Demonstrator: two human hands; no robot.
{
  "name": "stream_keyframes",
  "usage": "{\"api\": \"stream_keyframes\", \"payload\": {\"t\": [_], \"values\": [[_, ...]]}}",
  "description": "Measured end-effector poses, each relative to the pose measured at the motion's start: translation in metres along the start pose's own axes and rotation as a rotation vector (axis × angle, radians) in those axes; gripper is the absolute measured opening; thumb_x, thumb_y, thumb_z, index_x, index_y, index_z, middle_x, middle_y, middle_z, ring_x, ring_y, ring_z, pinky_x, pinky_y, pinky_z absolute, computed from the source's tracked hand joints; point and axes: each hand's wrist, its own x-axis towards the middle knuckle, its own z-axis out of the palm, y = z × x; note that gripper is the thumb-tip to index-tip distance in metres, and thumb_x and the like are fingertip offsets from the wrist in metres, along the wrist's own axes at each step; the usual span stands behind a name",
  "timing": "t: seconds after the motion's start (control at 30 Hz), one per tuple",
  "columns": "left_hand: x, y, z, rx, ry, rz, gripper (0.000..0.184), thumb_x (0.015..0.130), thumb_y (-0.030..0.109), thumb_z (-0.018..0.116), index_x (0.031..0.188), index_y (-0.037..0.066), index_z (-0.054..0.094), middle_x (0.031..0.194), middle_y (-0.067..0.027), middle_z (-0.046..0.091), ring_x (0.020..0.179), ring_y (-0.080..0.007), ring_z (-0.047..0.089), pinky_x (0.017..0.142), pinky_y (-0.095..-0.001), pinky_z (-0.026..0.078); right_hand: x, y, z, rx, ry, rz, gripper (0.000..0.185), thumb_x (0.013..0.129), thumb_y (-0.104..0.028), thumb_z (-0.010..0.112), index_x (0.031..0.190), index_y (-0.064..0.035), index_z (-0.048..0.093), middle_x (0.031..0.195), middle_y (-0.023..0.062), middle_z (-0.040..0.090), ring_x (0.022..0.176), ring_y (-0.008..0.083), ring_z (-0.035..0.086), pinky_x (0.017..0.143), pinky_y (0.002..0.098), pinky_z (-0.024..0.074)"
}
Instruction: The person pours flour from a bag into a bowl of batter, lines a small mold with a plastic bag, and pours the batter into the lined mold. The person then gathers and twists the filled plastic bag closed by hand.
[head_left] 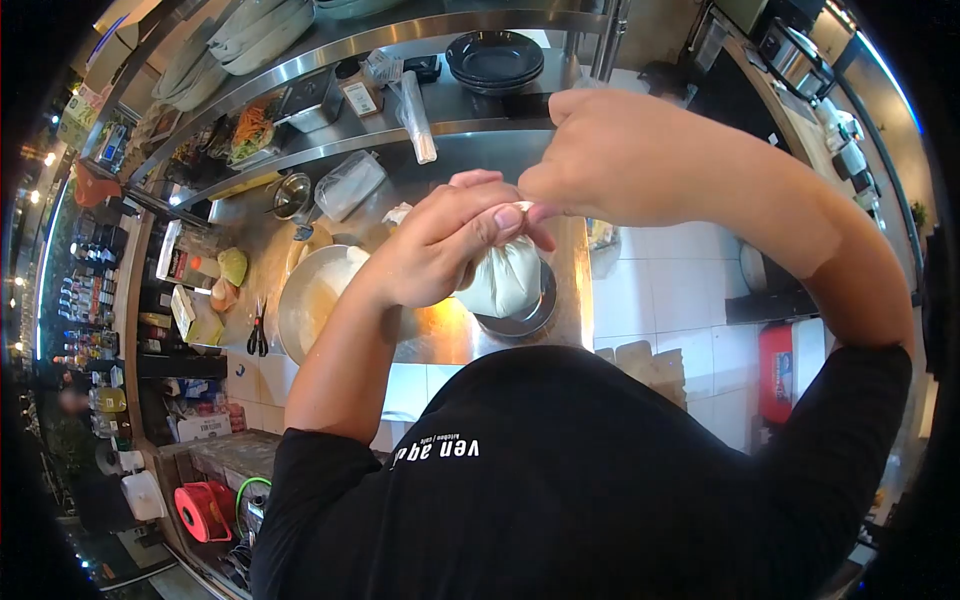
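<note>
A pale, full bundle, either a bag or a cloth, bulges below my hands with its neck gathered into folds. Closed around that neck is my left hand, thumb pressed along the top. My right hand is curled into a fist just beside it, pinching the twisted end of the bundle. Under the bundle sits a round metal bowl; I cannot tell whether they touch. A large, shallow metal bowl stands to the left, partly behind my left forearm.
Black scissors lie at the counter's left. A clear plastic container and a small metal cup stand behind. The steel shelf above holds black plates, a labelled jar and a tray of shredded vegetables.
</note>
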Motion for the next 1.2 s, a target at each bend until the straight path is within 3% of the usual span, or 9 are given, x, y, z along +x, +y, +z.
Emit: {"api": "stream_keyframes", "payload": {"t": [0.17, 0.27, 0.4, 0.47, 0.73, 0.9, 1.0, 1.1, 1.2], "values": [[-0.007, 0.002, -0.018, -0.031, 0.028, -0.05, 0.044, 0.113, 0.04, 0.046, 0.121, 0.005, 0.072, 0.109, -0.0028, 0.073, 0.095, -0.0163, 0.063, 0.105, -0.0329, 0.039, 0.0, 0.001, -0.009, 0.364, 0.113, 0.084, 0.021, 0.104, -0.026, 0.065, 0.089, -0.0122, 0.071, 0.081, 0.0094, 0.067, 0.091, 0.0279, 0.059, 0.092, 0.0418, 0.0458], [0.003, 0.021, -0.019, -0.457, 0.016, -0.142, 0.05, 0.113, 0.046, 0.046, 0.123, 0.004, 0.071, 0.107, 0.0005, 0.068, 0.094, -0.0088, 0.057, 0.094, -0.0264, 0.042, 0.008, -0.001, -0.014, 0.144, 0.149, 0.006, 0.02, 0.104, -0.023, 0.065, 0.089, -0.0132, 0.074, 0.083, 0.0084, 0.066, 0.092, 0.0276, 0.058, 0.093, 0.0418, 0.0453], [0.016, 0.022, -0.013, -0.276, 0.038, -0.056, 0.05, 0.115, 0.045, 0.045, 0.12, 0.002, 0.07, 0.104, 0.0007, 0.066, 0.099, -0.008, 0.056, 0.086, -0.0261, 0.044, 0.009, 0.002, -0.021, -0.231, 0.287, -0.109, 0.026, 0.102, -0.026, 0.066, 0.091, -0.0064, 0.08, 0.082, 0.0147, 0.073, 0.083, 0.029, 0.07, 0.084, 0.0408, 0.0558], [0.016, 0.004, -0.011, -0.362, 0.032, -0.177, 0.046, 0.115, 0.043, 0.047, 0.118, 0.004, 0.072, 0.111, -0.0023, 0.071, 0.107, -0.0159, 0.06, 0.096, -0.0323, 0.045, 0.007, 0.009, -0.028, -0.207, 0.229, -0.116, 0.028, 0.103, -0.026, 0.065, 0.093, -0.0054, 0.08, 0.081, 0.0149, 0.073, 0.082, 0.0283, 0.07, 0.082, 0.0417, 0.0561], [0.025, 0.0, -0.02, 0.54, 0.151, 0.285, 0.017, 0.095, 0.02, 0.075, 0.107, 0.008, 0.078, 0.108, -0.0051, 0.071, 0.116, -0.03, 0.059, 0.105, -0.0443, 0.041, -0.006, 0.003, -0.028, 0.469, -0.018, 0.297, 0.037, 0.109, -0.029, 0.057, 0.084, -0.0062, 0.071, 0.088, 0.0104, 0.069, 0.096, 0.0296, 0.061, 0.093, 0.0428, 0.0484], [0.036, 0.036, -0.05, 0.216, 0.013, -0.22, 0.012, 0.089, 0.005, 0.084, 0.099, 0.002, 0.079, 0.078, 0.0024, 0.065, 0.066, -0.006, 0.054, 0.059, -0.0252, 0.044, -0.004, 0.005, -0.014, 0.534, 0.066, 0.29, 0.037, 0.109, -0.028, 0.055, 0.081, -0.0048, 0.066, 0.078, 0.0087, 0.064, 0.071, 0.023, 0.061, 0.074, 0.0381, 0.052], [0.046, 0.042, -0.059, 0.168, 0.027, -0.327, 0.014, 0.093, 0.007, 0.082, 0.101, -0.003, 0.075, 0.09, -0.002, 0.074, 0.078, -0.005, 0.065, 0.071, -0.0209, 0.05, -0.006, 0.006, -0.015, 0.724, 0.188, 0.375, 0.036, 0.106, -0.025, 0.054, 0.077, -0.0048, 0.061, 0.067, 0.0028, 0.055, 0.055, 0.0148, 0.055, 0.059, 0.0326, 0.0478], [0.055, 0.055, -0.049, 0.518, 0.03, -0.359, 0.013, 0.095, 0.007, 0.079, 0.103, -0.003, 0.075, 0.087, -0.0024, 0.075, 0.08, -0.0052, 0.067, 0.072, -0.0216, 0.052, -0.011, 0.013, -0.025, 0.788, -0.042, 0.437, 0.042, 0.108, -0.027, 0.048, 0.089, -0.0023, 0.076, 0.079, 0.0139, 0.073, 0.076, 0.0246, 0.068, 0.077, 0.0408, 0.0546], [0.054, 0.041, -0.049, 0.376, 0.044, -0.365, 0.016, 0.094, 0.012, 0.079, 0.101, -0.002, 0.076, 0.082, 0.0015, 0.072, 0.072, -0.0028, 0.062, 0.064, -0.0207, 0.048, -0.015, 0.016, 0.013, 0.872, 0.299, 0.432, 0.032, 0.095, -0.026, 0.056, 0.081, -0.0009, 0.069, 0.07, 0.0106, 0.064, 0.068, 0.0197, 0.065, 0.07, 0.0389, 0.0521]]}}
